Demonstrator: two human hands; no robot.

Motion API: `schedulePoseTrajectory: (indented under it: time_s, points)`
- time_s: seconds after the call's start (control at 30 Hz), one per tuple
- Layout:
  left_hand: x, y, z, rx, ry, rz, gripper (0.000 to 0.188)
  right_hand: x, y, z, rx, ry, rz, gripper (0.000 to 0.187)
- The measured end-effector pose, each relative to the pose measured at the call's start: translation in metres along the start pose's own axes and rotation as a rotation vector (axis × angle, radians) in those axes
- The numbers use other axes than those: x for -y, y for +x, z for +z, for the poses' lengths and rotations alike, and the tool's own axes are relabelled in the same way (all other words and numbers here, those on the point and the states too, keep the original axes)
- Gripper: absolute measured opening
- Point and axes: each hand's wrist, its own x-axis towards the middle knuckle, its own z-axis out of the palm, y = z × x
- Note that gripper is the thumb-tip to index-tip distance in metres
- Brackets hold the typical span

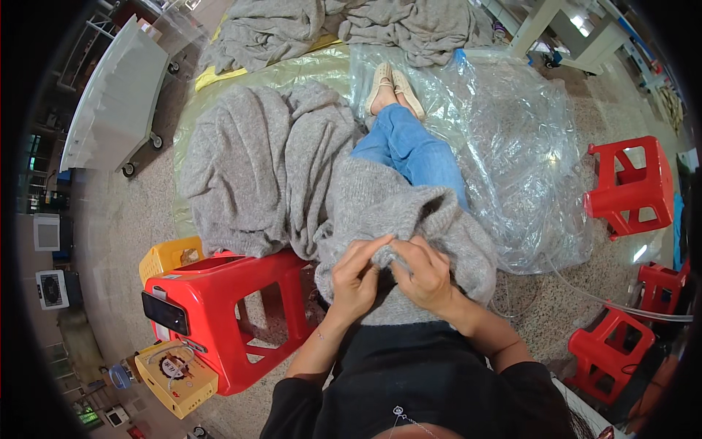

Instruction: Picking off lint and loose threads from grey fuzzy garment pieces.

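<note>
A grey knitted garment (pixel 365 197) lies across my lap, its folds spreading over my thighs. Both hands meet on it just in front of my waist. My left hand (pixel 356 278) pinches a small gathered bit of the knit between thumb and fingers. Close against it, my right hand (pixel 424 274) grips the same bunched part from the other side. The fingertips nearly touch, and whatever small thing might be between them is hidden. A raised, open fold of the garment stands just beyond my right hand.
More grey knitwear (pixel 248 161) is heaped at the left, and another pile (pixel 409 25) lies ahead. Plastic sheeting (pixel 519 146) covers the floor. A red stool (pixel 219 300) at my left bears a phone (pixel 165 313), beside a yellow box (pixel 175 377). Red stools (pixel 632 186) stand at the right.
</note>
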Motion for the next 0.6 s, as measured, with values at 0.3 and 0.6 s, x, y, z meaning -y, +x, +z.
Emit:
schedulePoseTrajectory:
  time_s: [0.3, 0.6]
  points:
    - [0.033, 0.013, -0.033, -0.259, 0.42, 0.263, 0.034, -0.015, 0.016, -0.061, 0.415, -0.307, 0.153, 0.041]
    - [0.035, 0.008, -0.025, -0.359, 0.251, 0.309, 0.033, -0.008, 0.018, -0.068, 0.268, -0.096, 0.048, 0.041]
